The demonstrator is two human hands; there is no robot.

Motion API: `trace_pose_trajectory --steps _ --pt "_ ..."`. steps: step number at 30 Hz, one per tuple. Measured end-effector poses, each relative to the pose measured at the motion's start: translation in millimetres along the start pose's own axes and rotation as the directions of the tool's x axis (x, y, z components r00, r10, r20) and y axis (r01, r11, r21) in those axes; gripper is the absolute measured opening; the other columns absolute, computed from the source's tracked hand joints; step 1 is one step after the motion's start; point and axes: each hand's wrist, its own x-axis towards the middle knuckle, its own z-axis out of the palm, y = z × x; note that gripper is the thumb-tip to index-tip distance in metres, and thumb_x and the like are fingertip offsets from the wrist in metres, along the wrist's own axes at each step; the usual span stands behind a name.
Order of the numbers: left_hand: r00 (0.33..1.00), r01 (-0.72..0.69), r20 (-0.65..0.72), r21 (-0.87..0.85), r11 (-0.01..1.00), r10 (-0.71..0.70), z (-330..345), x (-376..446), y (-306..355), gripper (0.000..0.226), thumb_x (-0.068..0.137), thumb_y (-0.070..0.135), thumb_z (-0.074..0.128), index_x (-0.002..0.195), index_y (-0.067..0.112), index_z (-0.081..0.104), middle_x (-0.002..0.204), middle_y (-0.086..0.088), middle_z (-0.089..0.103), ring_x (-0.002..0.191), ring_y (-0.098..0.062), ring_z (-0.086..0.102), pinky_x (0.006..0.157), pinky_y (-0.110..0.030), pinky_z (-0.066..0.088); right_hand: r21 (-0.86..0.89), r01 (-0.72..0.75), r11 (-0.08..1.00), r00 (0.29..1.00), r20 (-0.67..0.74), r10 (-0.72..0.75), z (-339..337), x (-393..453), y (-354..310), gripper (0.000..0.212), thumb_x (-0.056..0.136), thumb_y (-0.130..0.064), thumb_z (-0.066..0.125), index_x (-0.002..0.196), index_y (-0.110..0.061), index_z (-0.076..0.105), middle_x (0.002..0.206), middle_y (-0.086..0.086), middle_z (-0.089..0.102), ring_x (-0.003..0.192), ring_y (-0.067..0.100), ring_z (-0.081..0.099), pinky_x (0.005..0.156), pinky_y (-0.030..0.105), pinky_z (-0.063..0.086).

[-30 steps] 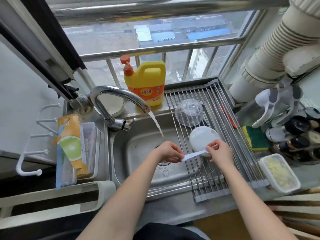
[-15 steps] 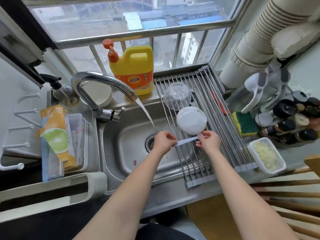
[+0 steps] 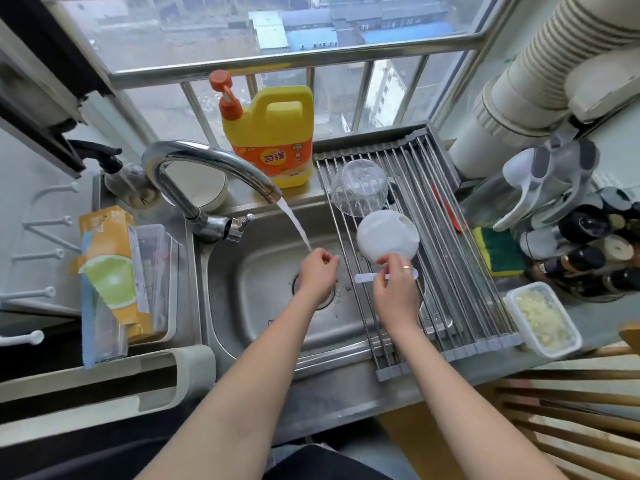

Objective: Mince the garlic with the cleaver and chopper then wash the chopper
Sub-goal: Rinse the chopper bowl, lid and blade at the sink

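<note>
Over the sink (image 3: 263,327), my right hand (image 3: 394,289) pinches the chopper's white strip (image 3: 363,278), left hand (image 3: 317,271) loosely curled, empty under the stream (image 3: 294,223); rinsing it likely comes next.

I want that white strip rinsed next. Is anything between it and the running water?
Only the left hand, which is under the stream beside the white strip held by the right hand. Nothing else visible blocks it.

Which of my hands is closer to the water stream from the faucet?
Left. Your left hand is right at the bottom of the water stream; your right hand is off to its right, holding a white strip.
</note>
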Motion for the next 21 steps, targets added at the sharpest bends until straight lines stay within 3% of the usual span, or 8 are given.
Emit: trace_pose_trajectory --steps 2,4,8,12,17,21 --pt "0.997 0.051 -0.048 -0.028 0.998 -0.053 -18.0 8.7 -12.7 0.015 0.091 0.022 0.056 0.076 0.020 0.054 0.085 -0.009 0.066 0.078 -0.029 0.066 0.074 -0.043 0.057 0.019 0.187 0.982 0.973 0.136 -0.187 17.9 -10.1 -20.6 0.011 0.086 -0.001 0.051 0.094 -0.006 0.056 0.096 0.010 0.055 0.074 0.028 0.054 0.058 0.032 0.038" --pt "0.990 0.078 -0.118 -0.044 0.996 -0.082 -38.8 14.1 -24.8 0.016 0.090 0.019 0.055 0.074 0.021 0.055 0.085 -0.007 0.066 0.077 -0.027 0.067 0.074 -0.041 0.057 0.025 0.268 0.963 0.915 0.306 -0.263 40.5 -20.0 -38.6 0.010 0.081 -0.001 0.050 0.089 -0.007 0.052 0.093 0.011 0.054 0.076 0.034 0.054 0.060 0.034 0.034" --pt "0.966 0.117 -0.221 -0.098 0.988 -0.136 -81.1 11.9 -47.6 0.009 0.089 0.013 0.052 0.084 0.012 0.059 0.081 -0.007 0.063 0.057 -0.015 0.061 0.063 -0.031 0.051 -0.103 0.009 0.995 0.743 0.667 0.063 93.5 -30.7 -41.8 0.023 0.082 -0.006 0.047 0.105 -0.008 0.046 0.111 0.017 0.057 0.098 0.035 0.055 0.078 0.038 0.044" --pt "0.945 0.157 -0.277 -0.086 0.984 -0.175 -108.3 11.5 -64.1 0.015 0.090 0.012 0.048 0.078 0.018 0.053 0.086 -0.004 0.061 0.057 -0.012 0.061 0.066 -0.030 0.050 -0.239 -0.035 0.970 0.687 0.699 0.197 130.5 -24.2 -15.1 0.039 0.087 -0.007 0.047 0.125 0.000 0.042 0.126 0.023 0.050 0.113 0.038 0.052 0.091 0.038 0.044" --pt "0.959 0.270 -0.072 -0.039 0.962 -0.273 -104.4 15.7 -79.2 0.009 0.090 0.006 0.050 0.090 0.015 0.046 0.080 -0.004 0.053 0.062 -0.018 0.053 0.050 -0.026 0.041 -0.255 -0.215 0.943 0.704 0.628 0.330 170.0 4.3 13.1 0.047 0.089 -0.003 0.042 0.136 -0.002 0.038 0.134 0.021 0.049 0.122 0.037 0.048 0.097 0.036 0.041" --pt "0.964 0.266 -0.006 0.110 0.958 -0.267 -95.8 25.4 -87.9 0.008 0.090 0.010 0.055 0.092 0.014 0.049 0.072 -0.002 0.052 0.071 -0.023 0.054 0.052 -0.025 0.041 -0.162 -0.225 0.961 0.753 0.597 0.277 194.7 23.1 29.5 0.051 0.091 -0.006 0.048 0.141 -0.011 0.039 0.134 0.016 0.053 0.121 0.035 0.051 0.097 0.037 0.042"
